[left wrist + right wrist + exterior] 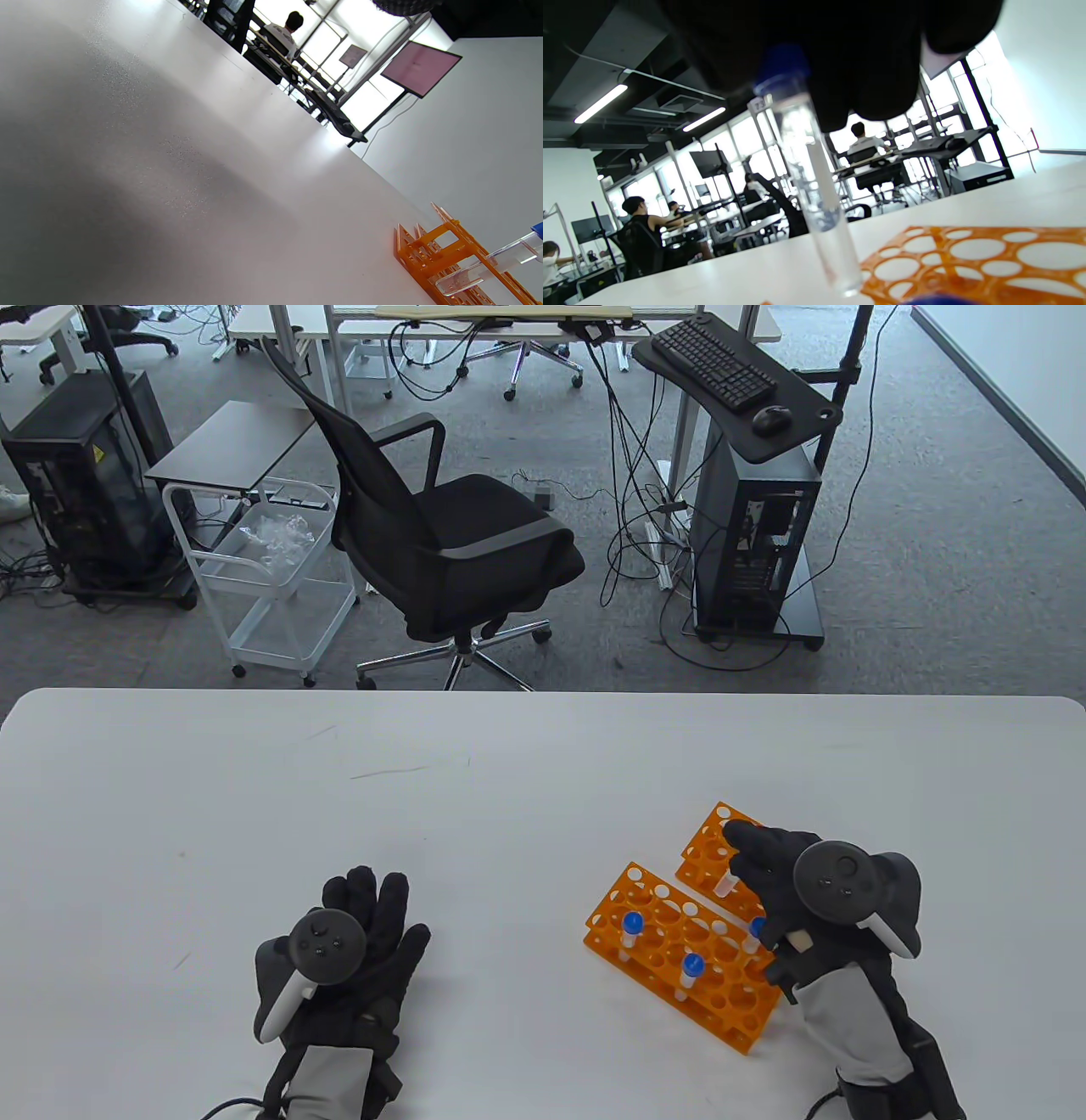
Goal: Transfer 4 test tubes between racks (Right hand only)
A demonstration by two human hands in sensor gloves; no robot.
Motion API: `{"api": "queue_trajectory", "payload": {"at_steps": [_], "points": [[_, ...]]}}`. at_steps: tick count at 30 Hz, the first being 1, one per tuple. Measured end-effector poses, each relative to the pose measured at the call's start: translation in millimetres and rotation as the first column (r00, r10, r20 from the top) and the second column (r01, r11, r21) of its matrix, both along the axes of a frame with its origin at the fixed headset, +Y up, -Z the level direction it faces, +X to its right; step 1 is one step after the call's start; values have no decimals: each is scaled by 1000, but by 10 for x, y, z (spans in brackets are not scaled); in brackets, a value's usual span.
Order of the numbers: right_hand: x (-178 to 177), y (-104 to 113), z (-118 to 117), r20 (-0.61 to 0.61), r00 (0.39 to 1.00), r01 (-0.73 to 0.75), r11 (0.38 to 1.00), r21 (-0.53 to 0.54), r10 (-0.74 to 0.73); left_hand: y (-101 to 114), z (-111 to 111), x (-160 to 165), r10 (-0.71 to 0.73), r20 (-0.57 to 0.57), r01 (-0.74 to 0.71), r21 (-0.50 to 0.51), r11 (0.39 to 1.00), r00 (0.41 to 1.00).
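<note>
Two orange test tube racks lie at the right of the table: a near rack and a far rack. Three blue-capped tubes stand in the near rack. My right hand pinches a clear tube by its blue-capped top, over the near edge of the far rack. In the right wrist view the fingers hold this tube upright, its tip just above the rack's top plate at its edge. My left hand rests flat and empty on the table.
The white table spreads to the left and behind the racks. The left wrist view shows a rack end with a tube in it at the lower right. An office chair and a cart stand beyond the far edge.
</note>
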State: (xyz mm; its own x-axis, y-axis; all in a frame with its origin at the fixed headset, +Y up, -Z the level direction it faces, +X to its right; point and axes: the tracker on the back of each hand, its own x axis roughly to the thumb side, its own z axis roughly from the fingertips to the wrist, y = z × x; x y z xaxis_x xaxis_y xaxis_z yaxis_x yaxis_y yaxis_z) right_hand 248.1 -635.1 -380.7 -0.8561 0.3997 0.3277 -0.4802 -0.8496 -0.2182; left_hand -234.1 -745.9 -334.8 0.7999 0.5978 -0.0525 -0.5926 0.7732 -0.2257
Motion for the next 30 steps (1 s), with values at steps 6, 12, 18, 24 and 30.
{"api": "queue_trajectory", "payload": {"at_steps": [6,12,18,24,30], "points": [[151,69,22,40,999,26,999,20,-26,0,0,0,0,0,0,0,1000,1000],[302,99,29,86,995,40,999,26,-43,1,5,1,-1,0,1,-8,1000,1000],[439,113,33,130,990,50,998,24,-53,2,8,6,-1,2,1,-8,1000,1000],[561,106,29,173,984,49,999,16,-51,2,6,6,-1,2,1,-9,1000,1000],[639,73,13,214,977,10,1000,-5,-9,3,10,6,0,2,0,-11,1000,1000]]}}
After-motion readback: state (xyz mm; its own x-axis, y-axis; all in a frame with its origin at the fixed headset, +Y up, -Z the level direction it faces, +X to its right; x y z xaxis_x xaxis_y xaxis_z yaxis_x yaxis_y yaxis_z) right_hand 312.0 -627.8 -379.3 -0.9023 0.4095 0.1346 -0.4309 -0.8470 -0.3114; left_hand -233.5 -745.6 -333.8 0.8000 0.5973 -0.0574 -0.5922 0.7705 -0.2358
